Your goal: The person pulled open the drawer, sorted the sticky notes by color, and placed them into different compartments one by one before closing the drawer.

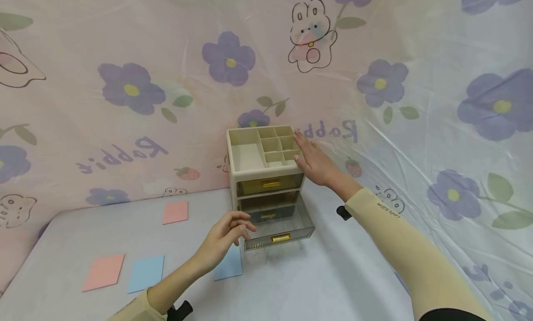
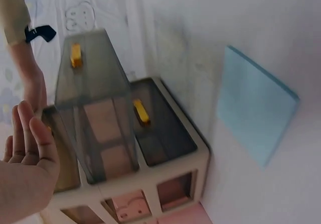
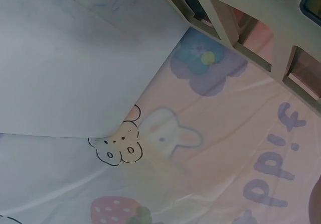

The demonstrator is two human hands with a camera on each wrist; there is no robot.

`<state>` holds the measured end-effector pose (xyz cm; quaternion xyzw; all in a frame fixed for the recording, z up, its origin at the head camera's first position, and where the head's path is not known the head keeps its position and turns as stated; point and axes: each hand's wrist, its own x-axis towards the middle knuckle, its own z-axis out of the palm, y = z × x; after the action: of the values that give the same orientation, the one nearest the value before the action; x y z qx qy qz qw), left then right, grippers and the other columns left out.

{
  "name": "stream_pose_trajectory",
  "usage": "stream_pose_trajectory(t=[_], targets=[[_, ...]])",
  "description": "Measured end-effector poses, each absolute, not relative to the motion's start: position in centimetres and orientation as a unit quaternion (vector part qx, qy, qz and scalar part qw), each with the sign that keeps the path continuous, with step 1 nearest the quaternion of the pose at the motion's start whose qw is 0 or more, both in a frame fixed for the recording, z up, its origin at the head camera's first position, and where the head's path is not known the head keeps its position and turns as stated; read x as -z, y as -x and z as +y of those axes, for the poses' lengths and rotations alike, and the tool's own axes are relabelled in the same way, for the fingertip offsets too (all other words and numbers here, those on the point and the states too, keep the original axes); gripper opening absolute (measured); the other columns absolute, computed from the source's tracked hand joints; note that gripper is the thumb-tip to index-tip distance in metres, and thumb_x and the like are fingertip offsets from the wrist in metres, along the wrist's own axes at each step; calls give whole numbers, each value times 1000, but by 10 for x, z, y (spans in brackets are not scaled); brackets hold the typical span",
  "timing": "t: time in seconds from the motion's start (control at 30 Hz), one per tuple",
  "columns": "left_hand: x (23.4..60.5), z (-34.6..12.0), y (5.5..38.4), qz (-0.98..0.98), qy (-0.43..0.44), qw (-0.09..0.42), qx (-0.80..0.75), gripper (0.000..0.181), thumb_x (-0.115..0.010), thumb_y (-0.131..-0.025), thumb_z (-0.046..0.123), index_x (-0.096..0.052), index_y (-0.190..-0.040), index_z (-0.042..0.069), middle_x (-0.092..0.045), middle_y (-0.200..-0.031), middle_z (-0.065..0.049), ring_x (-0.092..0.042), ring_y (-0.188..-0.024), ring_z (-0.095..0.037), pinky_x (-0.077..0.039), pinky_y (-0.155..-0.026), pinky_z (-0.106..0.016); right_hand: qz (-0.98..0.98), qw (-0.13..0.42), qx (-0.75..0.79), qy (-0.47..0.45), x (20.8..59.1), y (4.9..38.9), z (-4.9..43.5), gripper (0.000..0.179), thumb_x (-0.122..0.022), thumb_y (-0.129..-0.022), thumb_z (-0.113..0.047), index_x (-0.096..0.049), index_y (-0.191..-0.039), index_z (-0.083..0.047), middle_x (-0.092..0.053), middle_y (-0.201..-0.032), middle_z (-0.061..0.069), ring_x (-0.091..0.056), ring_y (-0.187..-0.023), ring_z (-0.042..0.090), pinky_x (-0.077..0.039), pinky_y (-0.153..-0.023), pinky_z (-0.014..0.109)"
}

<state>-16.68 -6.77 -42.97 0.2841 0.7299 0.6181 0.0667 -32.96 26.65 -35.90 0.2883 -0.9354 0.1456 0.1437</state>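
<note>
A cream desktop organizer (image 1: 245,176) stands against the backdrop, with a compartmented top and smoky clear drawers with gold handles. Its middle drawer (image 1: 306,219) is pulled out; the top drawer (image 1: 250,188) and bottom drawer (image 2: 168,128) sit closed. My left hand (image 1: 226,235) hovers at the front left corner of the extended drawer, fingers loosely bent and holding nothing. In the left wrist view that drawer's clear box looks empty. My right hand (image 1: 318,163) rests on the organizer's upper right edge, fingers straight.
A blue square card (image 1: 231,264) lies just below the left hand. Farther left on the white table (image 1: 200,302) are another blue card (image 1: 145,274) and two pink cards, one nearer (image 1: 104,272) and one farther back (image 1: 175,212). A flower-printed cloth (image 1: 187,103) hangs behind.
</note>
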Motion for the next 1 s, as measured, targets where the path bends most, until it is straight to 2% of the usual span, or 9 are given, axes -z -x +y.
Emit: stream_pose_trajectory(t=[0.2,0.33,0.53,0.73,1.0], targets=[[444,-87,177,771,-280,-8,-572,26,-51,-109,11,-54,-133,3,-71,-115,-15,-67,-96,-22,-53,-80,-27,-937,139,-142,-287,357,329,267,68,-31,-113,-41,-12,-165,-1,-4,-174,14,-12,-159,35,-10,-129,55],[453,-95,185,805,-299,-51,-511,26,-59,-106,12,-57,-132,7,-72,-113,-6,-66,-98,-16,-52,-81,-29,-942,138,-137,-272,357,327,270,68,-33,-113,-38,-10,-166,-2,-3,-175,12,-9,-160,32,-12,-128,57],[467,-105,191,855,-291,-61,-425,32,-65,-101,12,-58,-132,9,-68,-113,8,-63,-102,-10,-54,-87,-39,-945,123,-135,-273,360,326,272,68,-32,-114,-38,-6,-166,-3,1,-175,11,-7,-160,31,-11,-128,57],[483,-111,197,891,-284,-62,-349,38,-67,-99,13,-59,-136,9,-69,-120,3,-65,-110,-18,-56,-91,-44,-941,139,-139,-277,361,329,269,68,-32,-113,-38,-8,-166,-3,-1,-175,11,-7,-160,30,-12,-127,58],[513,-119,200,897,-335,-83,-275,35,-72,-93,9,-65,-127,7,-68,-124,-3,-68,-112,-26,-59,-90,-48,-939,138,-147,-280,357,330,263,69,-30,-113,-42,-11,-166,-3,-3,-175,13,-8,-160,31,-11,-128,56]])
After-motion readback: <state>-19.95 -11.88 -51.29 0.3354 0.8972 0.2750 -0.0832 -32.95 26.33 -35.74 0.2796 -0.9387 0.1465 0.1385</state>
